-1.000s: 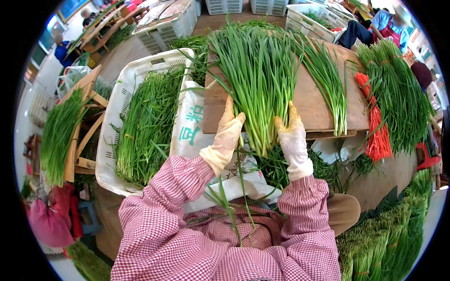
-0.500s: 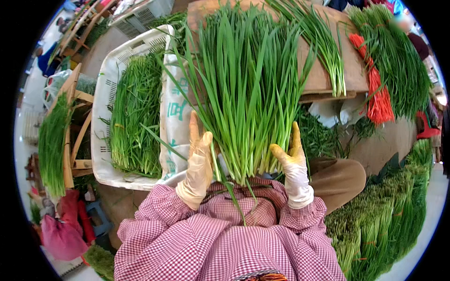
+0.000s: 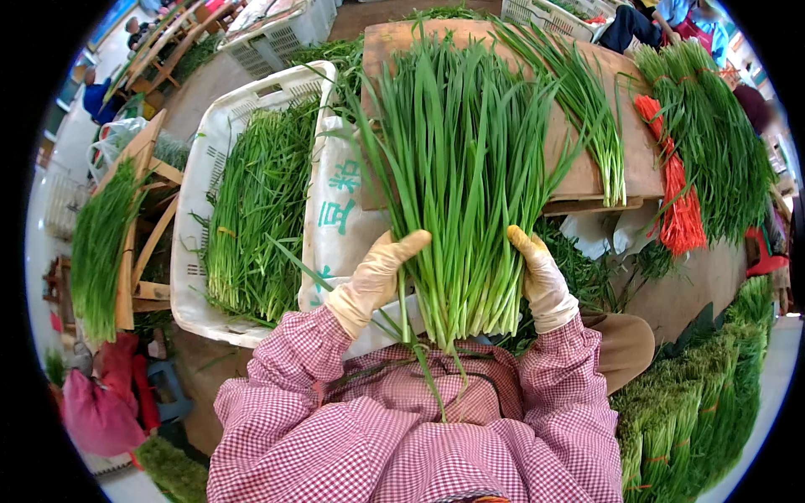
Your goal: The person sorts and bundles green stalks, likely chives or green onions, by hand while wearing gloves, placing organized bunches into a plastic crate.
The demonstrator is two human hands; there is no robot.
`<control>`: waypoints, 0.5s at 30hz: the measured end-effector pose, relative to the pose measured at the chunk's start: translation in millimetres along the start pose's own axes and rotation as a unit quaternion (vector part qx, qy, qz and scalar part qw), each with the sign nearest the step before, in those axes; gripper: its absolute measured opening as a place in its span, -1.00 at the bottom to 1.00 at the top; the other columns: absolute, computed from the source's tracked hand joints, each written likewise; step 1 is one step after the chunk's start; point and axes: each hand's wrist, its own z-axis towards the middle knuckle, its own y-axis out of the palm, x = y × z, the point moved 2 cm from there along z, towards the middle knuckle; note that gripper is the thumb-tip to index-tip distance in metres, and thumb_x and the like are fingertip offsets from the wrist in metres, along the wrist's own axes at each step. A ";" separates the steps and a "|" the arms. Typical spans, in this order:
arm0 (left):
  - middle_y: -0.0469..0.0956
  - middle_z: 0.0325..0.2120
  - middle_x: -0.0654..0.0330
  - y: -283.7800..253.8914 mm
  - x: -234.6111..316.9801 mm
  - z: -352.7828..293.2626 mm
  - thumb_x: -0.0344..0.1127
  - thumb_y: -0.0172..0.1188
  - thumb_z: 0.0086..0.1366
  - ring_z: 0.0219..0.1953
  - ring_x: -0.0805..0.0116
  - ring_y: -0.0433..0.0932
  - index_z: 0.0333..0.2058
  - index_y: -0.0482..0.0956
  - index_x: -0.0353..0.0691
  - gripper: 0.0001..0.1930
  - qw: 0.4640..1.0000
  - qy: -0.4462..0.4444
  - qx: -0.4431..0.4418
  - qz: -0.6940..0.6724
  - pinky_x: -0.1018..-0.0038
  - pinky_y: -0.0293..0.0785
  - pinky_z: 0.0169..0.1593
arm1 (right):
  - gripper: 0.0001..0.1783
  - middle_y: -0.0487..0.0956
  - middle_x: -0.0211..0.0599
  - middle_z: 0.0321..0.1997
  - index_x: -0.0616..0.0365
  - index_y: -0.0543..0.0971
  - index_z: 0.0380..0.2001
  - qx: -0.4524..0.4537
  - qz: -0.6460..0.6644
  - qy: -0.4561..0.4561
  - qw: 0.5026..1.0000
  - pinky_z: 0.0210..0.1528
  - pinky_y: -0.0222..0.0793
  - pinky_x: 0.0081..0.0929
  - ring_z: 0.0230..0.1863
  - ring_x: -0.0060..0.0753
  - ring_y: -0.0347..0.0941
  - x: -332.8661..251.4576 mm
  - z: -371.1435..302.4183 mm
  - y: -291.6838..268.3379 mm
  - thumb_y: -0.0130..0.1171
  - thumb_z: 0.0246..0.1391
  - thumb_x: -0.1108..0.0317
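A wide, loose sheaf of garlic chives [image 3: 470, 184] lies in front of me, its pale cut ends toward my lap and its green leaves over a wooden board [image 3: 639, 172]. My left hand [image 3: 377, 275], in a stained whitish glove, grips the left edge, thumb across the stalks and fingers hidden behind. At the opposite edge my gloved right hand [image 3: 545, 281] does the same with its yellowed thumb on top. A few stray leaves hang below the stalk ends onto my checked apron. A smaller bunch of chives [image 3: 597, 126] rests at the board's right.
Left of the sheaf stands a white plastic crate [image 3: 186, 251] filled with chives. Red plastic ties [image 3: 677, 201] hang by the board's right edge, beside a big chive pile [image 3: 713, 151]. Tied bundles [image 3: 704, 402] stand at lower right. Other people sit at the far right.
Both hands have closed in from the sides, from spread fingers to thumbs over the stalks. The view has tilted up slightly, so the scene sits lower.
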 end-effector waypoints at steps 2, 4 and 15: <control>0.47 -0.09 0.20 0.1 -7.2 -8.0 -0.14 0.29 0.11 -0.06 0.39 0.44 0.06 0.32 -0.27 -0.40 0.998 0.005 0.017 0.067 0.46 0.34 0.08 | -0.46 0.52 -0.26 -0.15 0.32 0.32 -0.02 0.014 0.029 -0.001 0.999 -0.23 0.52 -0.54 -0.22 -0.40 0.51 6.6 -16.1 11.6 0.27 -0.02 0.34; 0.47 -0.09 0.18 10.6 0.4 -25.3 -0.20 0.32 0.09 -0.04 0.35 0.43 0.09 0.28 -0.27 -0.37 0.991 -0.070 0.026 0.109 0.45 0.32 0.10 | -0.35 0.49 -0.17 -0.06 0.36 0.25 0.05 0.066 -0.017 0.013 0.998 -0.06 0.46 -0.47 -0.09 -0.28 0.47 17.5 -39.6 10.1 0.29 -0.05 0.31; 0.48 -0.10 0.23 -11.8 8.0 -12.1 0.14 0.26 0.05 -0.07 0.38 0.47 0.05 0.34 -0.21 -0.30 0.988 -0.127 -0.079 0.029 0.38 0.47 -0.03 | -0.29 0.53 -0.30 -0.16 0.33 0.34 -0.03 0.001 -0.044 0.001 0.999 -0.03 0.40 -0.53 -0.16 -0.46 0.48 24.7 -47.0 -26.5 0.31 -0.09 0.01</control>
